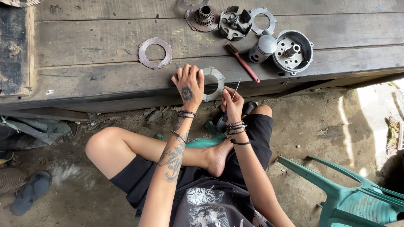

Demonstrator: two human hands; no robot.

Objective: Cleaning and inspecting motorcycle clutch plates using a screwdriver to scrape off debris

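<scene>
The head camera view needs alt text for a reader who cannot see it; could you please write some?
A seated person's left hand presses a flat metal ring plate at a wooden bench's edge while the right hand holds a thin metal tool against it. Further back lie another ring plate, a red-handled brush and dismantled round metal parts.

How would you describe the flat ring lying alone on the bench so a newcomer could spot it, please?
On the dark wooden bench, look just beyond the left hand. The flat metal ring lies there alone, thin and rusty-pink with small edge notches, unlike the bulky grey parts clustered to the right.
</scene>
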